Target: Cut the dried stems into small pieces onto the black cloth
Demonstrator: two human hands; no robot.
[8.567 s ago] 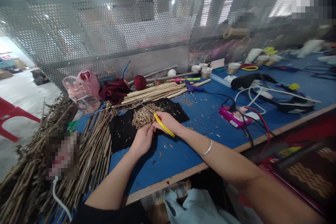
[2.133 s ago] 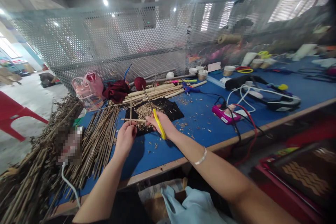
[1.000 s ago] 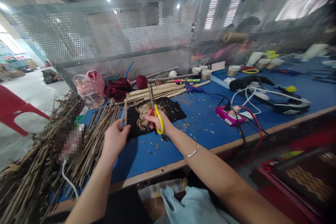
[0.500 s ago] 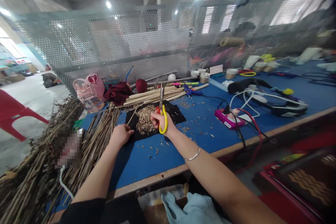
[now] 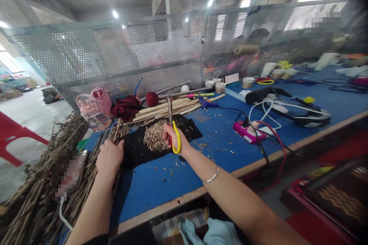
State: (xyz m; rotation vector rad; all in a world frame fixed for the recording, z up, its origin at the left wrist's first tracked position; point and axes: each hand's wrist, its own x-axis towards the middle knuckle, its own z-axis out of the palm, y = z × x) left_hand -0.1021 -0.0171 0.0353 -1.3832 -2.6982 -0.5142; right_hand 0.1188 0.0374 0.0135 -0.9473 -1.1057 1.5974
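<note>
The right grip (image 5: 174, 138) is closed around scissors (image 5: 174, 126) with a yellow loop and a red one; the red loop is mostly covered by the fingers. The blades point upward and away, and blur makes their tips hard to read.

The left grip (image 5: 110, 157) lies over the bundle of dry stalks (image 5: 86, 178). Its back faces the camera and its fingertips are concealed, so whether it grasps any stalk cannot be told. The bundle runs out of view at the lower left, and the left forearm covers part of it.

A heap of wood chips (image 5: 154, 136) sits on black cloth (image 5: 135, 150), just beside the right grip, which hides its near right edge. The cloth lies on the blue surface (image 5: 149, 182).

Left of the forearm, a flat object (image 5: 69, 180) with a white cable is largely pixelated. A red chair (image 5: 14, 136) is cut off by the left border.
</note>
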